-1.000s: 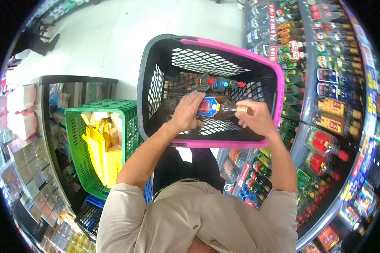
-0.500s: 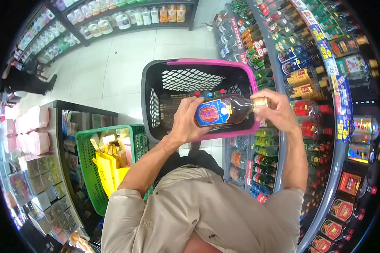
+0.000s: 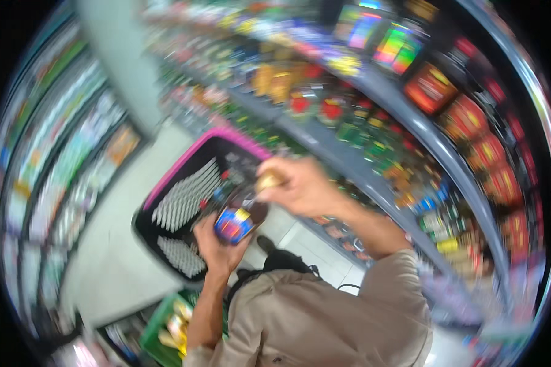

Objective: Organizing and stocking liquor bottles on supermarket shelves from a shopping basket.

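I hold a dark brown glass bottle (image 3: 233, 225) with a blue and red label and a gold cap over a black shopping basket (image 3: 187, 192) with a pink rim. My left hand (image 3: 216, 248) is closed round the bottle's lower body. At the other end, my right hand (image 3: 297, 186) grips the bottle by its gold cap and neck. The bottle is tilted, its cap pointing up and to the right. Inside the basket lie other bottles with red caps, blurred and partly hidden behind the bottle and hands.
On the right run long shelves (image 3: 422, 125) packed with liquor bottles. More shelves (image 3: 73, 177) with white and coloured containers stand at the left. A green basket (image 3: 153, 333) with yellow items is on my lower left. Pale floor (image 3: 113, 244) lies between.
My view has swung toward the bottle shelves, so the scene appears turned and blurred. Both hands still hold the bottle, which now tilts more upward at its cap end.
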Available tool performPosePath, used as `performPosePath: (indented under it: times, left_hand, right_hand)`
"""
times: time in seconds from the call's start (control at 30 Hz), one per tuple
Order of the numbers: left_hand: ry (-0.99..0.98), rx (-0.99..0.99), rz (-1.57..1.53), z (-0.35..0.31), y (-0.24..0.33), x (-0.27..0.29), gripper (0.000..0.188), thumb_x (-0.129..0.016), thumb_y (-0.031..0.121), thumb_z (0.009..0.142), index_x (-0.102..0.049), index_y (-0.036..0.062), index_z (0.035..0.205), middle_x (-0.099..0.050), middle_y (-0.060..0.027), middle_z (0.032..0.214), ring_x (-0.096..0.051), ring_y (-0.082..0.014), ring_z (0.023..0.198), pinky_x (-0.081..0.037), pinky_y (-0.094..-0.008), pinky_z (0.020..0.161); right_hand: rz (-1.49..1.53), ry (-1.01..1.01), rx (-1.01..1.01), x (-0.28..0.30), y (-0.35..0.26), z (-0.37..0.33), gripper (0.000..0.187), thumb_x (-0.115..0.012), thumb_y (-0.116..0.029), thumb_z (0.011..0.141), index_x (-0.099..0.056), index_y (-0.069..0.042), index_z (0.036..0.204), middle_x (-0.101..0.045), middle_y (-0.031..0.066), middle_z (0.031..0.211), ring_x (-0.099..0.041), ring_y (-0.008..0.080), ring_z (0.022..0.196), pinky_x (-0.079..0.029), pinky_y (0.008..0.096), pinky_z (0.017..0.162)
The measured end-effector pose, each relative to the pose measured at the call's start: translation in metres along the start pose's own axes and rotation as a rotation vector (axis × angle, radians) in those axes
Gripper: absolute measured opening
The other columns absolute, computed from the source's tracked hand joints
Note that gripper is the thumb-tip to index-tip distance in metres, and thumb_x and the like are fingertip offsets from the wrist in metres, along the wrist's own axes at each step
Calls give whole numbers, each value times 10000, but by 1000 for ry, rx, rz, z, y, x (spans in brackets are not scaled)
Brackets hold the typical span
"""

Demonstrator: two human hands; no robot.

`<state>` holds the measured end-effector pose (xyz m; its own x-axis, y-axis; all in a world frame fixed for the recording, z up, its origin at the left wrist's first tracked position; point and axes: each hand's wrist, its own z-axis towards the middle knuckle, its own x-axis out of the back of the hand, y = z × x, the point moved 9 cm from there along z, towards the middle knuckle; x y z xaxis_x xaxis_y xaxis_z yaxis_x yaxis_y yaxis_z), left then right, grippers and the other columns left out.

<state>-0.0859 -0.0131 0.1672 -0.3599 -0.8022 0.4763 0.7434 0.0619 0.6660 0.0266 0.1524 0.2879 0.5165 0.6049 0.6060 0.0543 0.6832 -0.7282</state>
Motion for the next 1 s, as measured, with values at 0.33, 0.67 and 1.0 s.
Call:
performPosePath:
  times: [0.33, 0.67, 1.0]
  left_hand:
    - [-514, -179, -354, -42, 89, -91, 905, -872, 170, 514, -418, -12, 1275, -459, -200, 1153, -443, -364, 1106, -368, -477, 979]
    - [-776, -165, -556, -84, 188, -153, 887, -912, 154, 542, -446, -13, 1278, -545, -184, 1170, -563, -314, 1059, -452, -401, 920]
    - [-903, -451, -835, -172, 417, -253, 800, -908, 117, 597, -495, -19, 1269, -557, -178, 1196, -575, -292, 1066, -483, -366, 875]
  right_hand:
    - [-23, 467, -362, 67, -20, -166, 384, -743, -196, 824, -570, -54, 1136, -673, 132, 924, -653, 228, 683, -498, 348, 617]
    - [-54, 617, -258, 148, -48, -278, 396, -737, -149, 821, -572, -35, 1161, -652, 127, 930, -633, 231, 664, -505, 338, 607]
    - [-451, 670, -234, 297, -125, -469, 375, -744, -164, 816, -603, -19, 1133, -655, 121, 906, -639, 279, 732, -492, 343, 637]
